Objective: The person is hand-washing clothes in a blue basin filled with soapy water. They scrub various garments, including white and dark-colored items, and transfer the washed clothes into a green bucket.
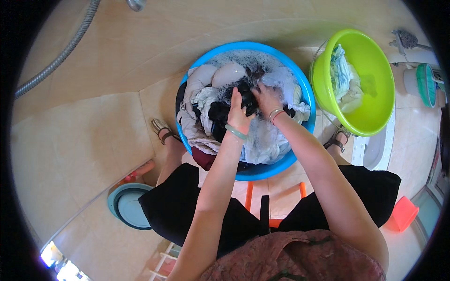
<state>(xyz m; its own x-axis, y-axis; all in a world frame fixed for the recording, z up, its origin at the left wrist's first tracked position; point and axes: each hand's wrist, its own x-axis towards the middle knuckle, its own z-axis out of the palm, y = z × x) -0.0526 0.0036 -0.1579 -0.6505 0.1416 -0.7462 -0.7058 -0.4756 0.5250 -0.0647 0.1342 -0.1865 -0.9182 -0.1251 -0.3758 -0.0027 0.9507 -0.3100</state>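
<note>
A large blue basin holds soapy water and a heap of wet clothes. A wet black cloth is bunched between my two hands near the basin's middle. My left hand, with a green bangle at the wrist, grips it from the left. From the right, my right hand, with a silver bangle, closes on the same cloth; its fingertips are partly hidden in suds. Pale garments, including a light padded cup, lie to the left. White cloth lies nearer me, and a dark red piece sits by the near left rim.
A lime-green bucket with wet light cloths stands right of the basin. Beyond it is a white squat toilet. A grey-blue basin lies at left, an orange container at right. A shower hose hangs upper left.
</note>
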